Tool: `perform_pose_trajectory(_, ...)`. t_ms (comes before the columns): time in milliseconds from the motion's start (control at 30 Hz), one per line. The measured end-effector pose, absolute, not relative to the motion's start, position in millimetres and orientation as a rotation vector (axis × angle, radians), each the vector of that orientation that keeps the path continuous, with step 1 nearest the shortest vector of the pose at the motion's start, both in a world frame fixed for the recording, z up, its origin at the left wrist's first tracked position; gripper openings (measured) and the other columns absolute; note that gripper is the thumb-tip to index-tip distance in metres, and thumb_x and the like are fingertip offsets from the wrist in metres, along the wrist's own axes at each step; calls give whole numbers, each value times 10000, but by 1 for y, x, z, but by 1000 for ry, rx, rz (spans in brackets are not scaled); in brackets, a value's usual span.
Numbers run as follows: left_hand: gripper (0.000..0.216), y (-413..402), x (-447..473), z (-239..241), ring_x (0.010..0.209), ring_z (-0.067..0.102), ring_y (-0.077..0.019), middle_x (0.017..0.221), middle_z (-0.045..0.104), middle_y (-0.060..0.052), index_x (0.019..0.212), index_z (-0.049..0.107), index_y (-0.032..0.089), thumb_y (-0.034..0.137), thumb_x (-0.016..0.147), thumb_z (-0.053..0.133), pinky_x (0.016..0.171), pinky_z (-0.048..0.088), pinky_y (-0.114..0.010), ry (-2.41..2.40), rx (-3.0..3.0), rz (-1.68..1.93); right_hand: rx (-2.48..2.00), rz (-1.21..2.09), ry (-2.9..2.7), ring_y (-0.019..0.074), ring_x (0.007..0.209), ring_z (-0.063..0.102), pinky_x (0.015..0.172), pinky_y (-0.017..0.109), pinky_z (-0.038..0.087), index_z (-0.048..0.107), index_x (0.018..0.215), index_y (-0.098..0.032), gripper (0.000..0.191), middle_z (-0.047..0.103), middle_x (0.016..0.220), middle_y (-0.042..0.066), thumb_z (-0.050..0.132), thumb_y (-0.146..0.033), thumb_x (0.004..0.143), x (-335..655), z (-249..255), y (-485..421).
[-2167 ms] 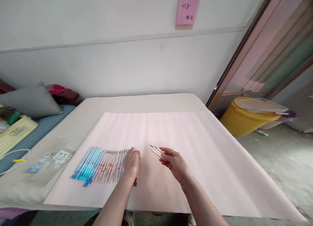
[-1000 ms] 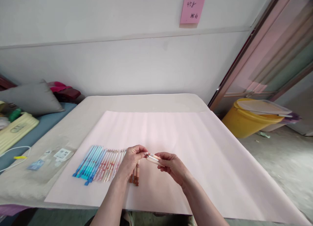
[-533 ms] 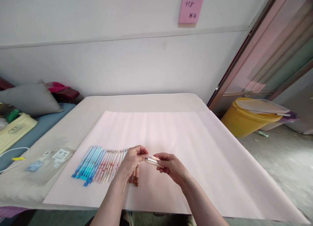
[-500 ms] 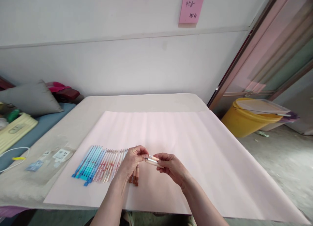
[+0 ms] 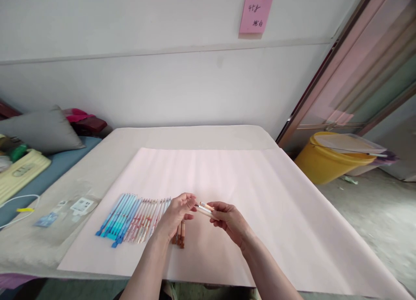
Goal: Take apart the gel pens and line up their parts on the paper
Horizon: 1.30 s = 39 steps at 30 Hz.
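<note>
My right hand [image 5: 229,218] is closed on a couple of slim pens [image 5: 204,210], one whitish and one peach, their ends pointing left. My left hand [image 5: 178,213] is at those ends with thumb and fingers apart, seemingly holding nothing; whether a fingertip touches them I cannot tell. Under and left of my left hand lies a row of pens: blue ones [image 5: 120,215] at the far left, then white and red patterned ones [image 5: 143,222]. Several brown pens [image 5: 181,237] lie partly hidden behind my left wrist.
Pale pink paper [image 5: 260,196] covers much of the table [image 5: 195,137]. A clear plastic bag with labels [image 5: 81,205] lies on the left. A grey pillow [image 5: 42,131] is at the far left; a yellow bin [image 5: 331,159] stands right, on the floor.
My left thumb and fingers have spread away from the pen ends they were pinching. The pens in my right hand have shifted slightly to the right.
</note>
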<state>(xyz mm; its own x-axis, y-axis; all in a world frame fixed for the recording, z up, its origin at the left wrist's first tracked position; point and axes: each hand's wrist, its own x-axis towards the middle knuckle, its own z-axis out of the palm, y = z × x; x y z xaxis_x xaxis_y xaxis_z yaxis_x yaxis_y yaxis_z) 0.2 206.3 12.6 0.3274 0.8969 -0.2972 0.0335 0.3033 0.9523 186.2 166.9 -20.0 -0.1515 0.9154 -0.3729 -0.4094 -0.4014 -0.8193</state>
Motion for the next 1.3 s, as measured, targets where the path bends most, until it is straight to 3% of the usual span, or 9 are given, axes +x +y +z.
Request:
perform_pose_trajectory(100, 375, 203, 5, 12, 842, 598, -186, 928, 652, -81, 992, 590, 181, 396, 688, 636, 653, 478, -261, 1069, 1150, 675, -1127, 1722, -761, 113, 583, 563, 567, 246, 422, 664, 842, -155, 235, 631, 721, 22, 690, -254, 631, 185, -20, 166)
perform_pose_trajectory(367, 206, 204, 19, -8, 675, 599, -151, 725, 645, -43, 756, 638, 143, 316, 647, 656, 625, 488, -262, 1163, 1131, 786, -1168, 1655, -753, 123, 576, 578, 551, 250, 430, 581, 733, -162, 202, 613, 663, 1, 710, -270, 621, 182, -21, 167)
perform_pose_trajectory(667, 200, 203, 26, -21, 711, 616, -175, 698, 642, -33, 772, 634, 149, 325, 678, 622, 654, 496, -278, 1177, 1157, 913, -1049, 1685, -548, 155, 760, 617, 756, 296, 486, 623, 835, -153, 273, 644, 820, 41, 748, -235, 606, 186, -24, 169)
perform_pose_trajectory(1300, 183, 202, 35, -35, 631, 574, -140, 684, 630, -6, 755, 630, 172, 336, 686, 588, 619, 464, -251, 1233, 1248, 928, -1006, 1543, -256, 100, 595, 585, 607, 232, 494, 599, 779, -175, 255, 625, 675, -4, 747, -174, 571, 180, -49, 175)
